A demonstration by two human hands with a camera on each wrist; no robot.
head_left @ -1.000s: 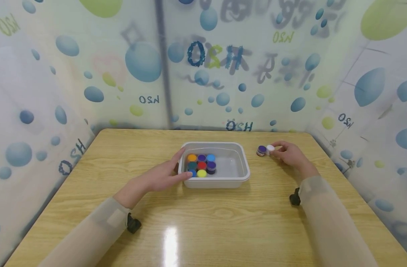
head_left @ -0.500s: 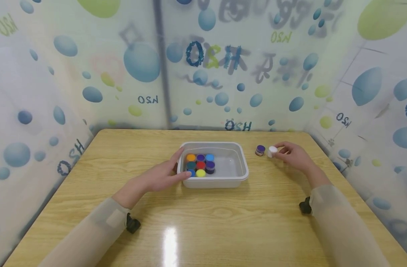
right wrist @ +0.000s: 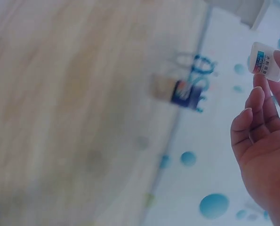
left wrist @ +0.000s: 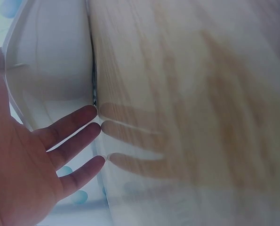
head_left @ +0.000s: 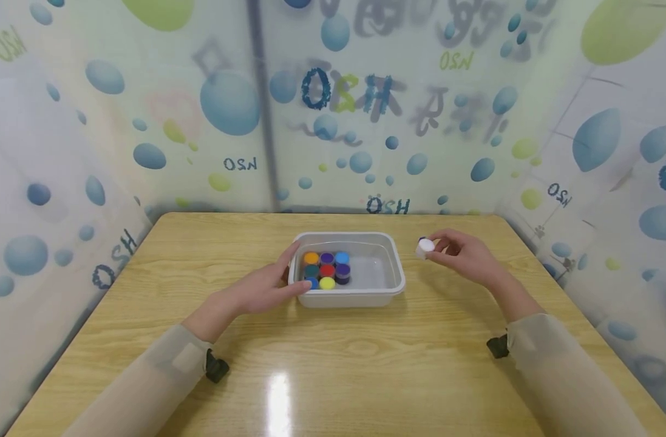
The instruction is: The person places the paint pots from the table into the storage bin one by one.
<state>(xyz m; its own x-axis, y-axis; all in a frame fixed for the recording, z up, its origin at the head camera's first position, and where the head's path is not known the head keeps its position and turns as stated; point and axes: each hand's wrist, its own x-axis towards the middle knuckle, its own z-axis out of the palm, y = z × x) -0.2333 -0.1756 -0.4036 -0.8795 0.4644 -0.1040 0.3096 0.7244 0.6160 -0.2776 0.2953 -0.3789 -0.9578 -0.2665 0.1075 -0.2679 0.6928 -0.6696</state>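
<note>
A white plastic tub stands on the wooden table, several small paint jars with coloured lids grouped at its left end. Along the tub's left side my left hand rests, the thumb over the rim near a blue lid. Its other fingers look straight in the left wrist view, their tips at the tabletop. Right of the tub, my right hand pinches a white paint jar raised off the table. Behind it stands a purple paint jar, mostly hidden by the white one in the head view.
The wooden table reaches back to a wall covering printed with blue and green drops, which also closes in both sides. Inside the tub, bare floor shows right of the jars.
My right hand has lifted the white jar, first drawing it right of the purple jar, then bringing it back left in front of it. The left hand stays at the tub.
</note>
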